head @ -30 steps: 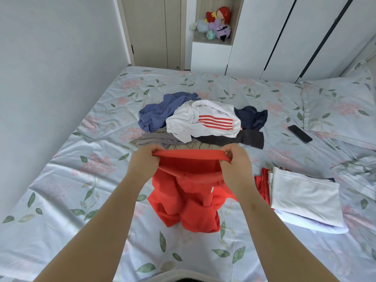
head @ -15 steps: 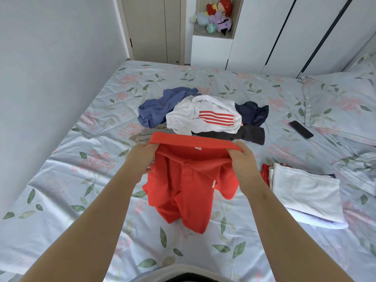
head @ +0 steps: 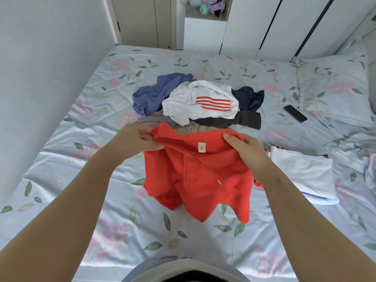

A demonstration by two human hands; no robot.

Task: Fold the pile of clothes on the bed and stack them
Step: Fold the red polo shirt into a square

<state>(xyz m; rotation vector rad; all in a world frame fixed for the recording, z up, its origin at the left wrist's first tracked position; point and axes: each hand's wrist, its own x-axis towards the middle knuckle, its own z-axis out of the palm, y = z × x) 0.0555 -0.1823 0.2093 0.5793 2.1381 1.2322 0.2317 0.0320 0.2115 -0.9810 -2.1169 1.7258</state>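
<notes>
I hold a red polo shirt (head: pixel 201 180) up over the bed by its collar, its white size label facing me. My left hand (head: pixel 136 142) pinches the collar's left end and my right hand (head: pixel 247 148) grips its right end. The shirt's body hangs crumpled, its lower edge touching the sheet. Behind it lies the unfolded pile (head: pixel 199 102): a blue garment, a white one with red stripes, navy, dark grey and beige pieces. To the right sits a folded stack (head: pixel 301 169) with a white garment on top.
The bed (head: pixel 85 180) has a pale floral sheet. A black phone (head: pixel 295 113) lies beside a floral pillow (head: pixel 335 88) at the right. A wall runs along the left side. Wardrobe doors and a shelf with plush toys (head: pixel 211 6) stand beyond the bed.
The red shirt has been turned and lifted so the collar's inside and label now face me. Both hands have shifted along the collar and spread a little wider.
</notes>
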